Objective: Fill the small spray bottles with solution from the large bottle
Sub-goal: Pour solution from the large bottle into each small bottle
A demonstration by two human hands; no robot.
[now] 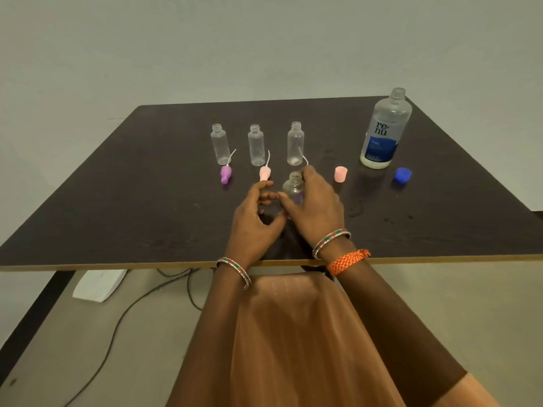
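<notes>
Dark bench [147,201] under a pale wall; right hand [317,210] has its grip curled round the uncapped small bottle [294,186] mid-bench, left hand [252,224] loose beside it, holding nothing; thin clear plastic, likely light and tippy, best held at the waist; large bottle [385,133] stands open, far right.

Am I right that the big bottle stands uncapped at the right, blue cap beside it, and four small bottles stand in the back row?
Not quite: the head view shows three small bottles in the back row, not four. A fourth small bottle sits nearer, held by the right hand. The big bottle does stand uncapped at the right, blue cap beside it.
</notes>
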